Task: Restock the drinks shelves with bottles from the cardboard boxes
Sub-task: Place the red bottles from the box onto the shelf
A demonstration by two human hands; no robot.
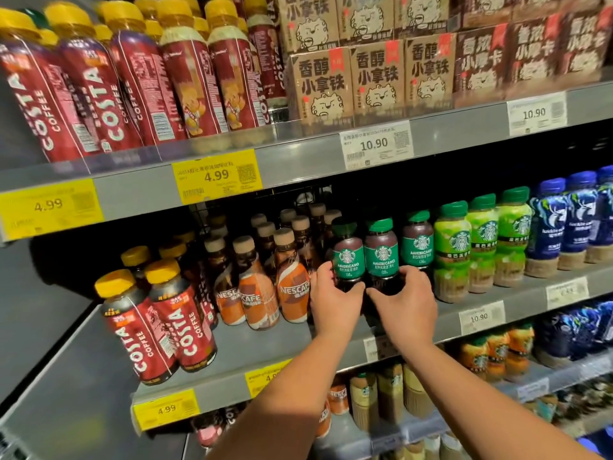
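On the middle grey shelf (pixel 275 343), both arms reach forward: the left hand (pixel 335 302) curls round one Americano bottle (pixel 348 257), and the right hand (pixel 406 302) round the next Americano bottle (pixel 380 255). Nescafé bottles (pixel 257 293) crowd the left side and light-green bottles (pixel 481 247) the right.

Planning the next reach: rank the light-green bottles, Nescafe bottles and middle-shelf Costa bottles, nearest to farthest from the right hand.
1. Light-green bottles, just right of the right hand.
2. Nescafe bottles, left, past the left hand.
3. Costa bottles, far left.
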